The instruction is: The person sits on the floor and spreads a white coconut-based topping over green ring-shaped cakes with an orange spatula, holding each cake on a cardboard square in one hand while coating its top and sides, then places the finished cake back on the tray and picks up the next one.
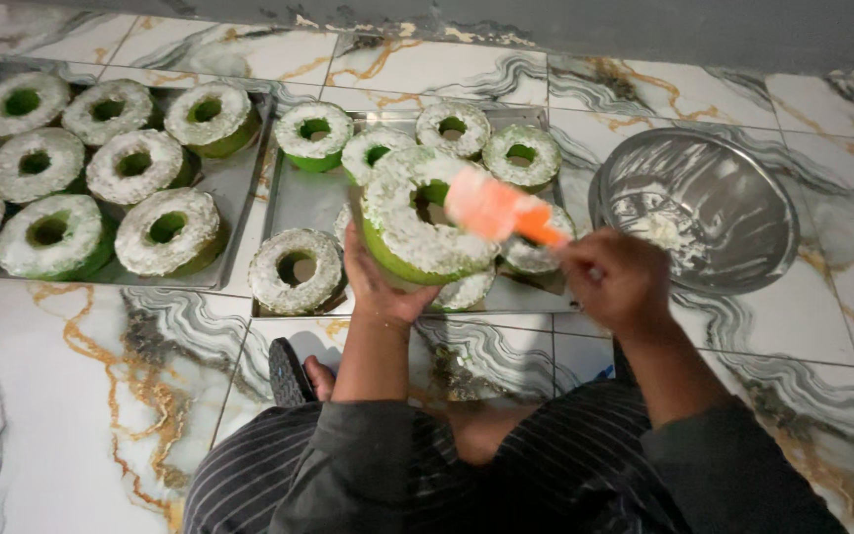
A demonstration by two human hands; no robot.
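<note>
The left hand (380, 282) holds a green ring cake (419, 220) from below and behind, fingers closed around its lower rim, lifting it tilted above the near edge of a steel tray (294, 203) on the tiled floor (71, 396). The cake's top is coated in white flakes. The right hand (617, 280) is clamped on the handle of an orange spatula (498, 211), whose blurred blade lies across the cake's right side, touching or just over its top; which, I cannot tell.

Under and around the held cake, more coated cakes sit on the same tray: three along the far edge (452, 129), one at the near left corner (296, 269), and others partly hidden beneath the held cake and the spatula. To the left, a second tray (217, 183) carries eight or so coated cakes in rows, close together. To the right of the hands, a steel bowl (699, 208) stands on the floor just beside the tray, with white scraps on its inner wall. Nearer the person, a dark sandal (289, 374) and striped clothing (546, 465) fill the lower part.
</note>
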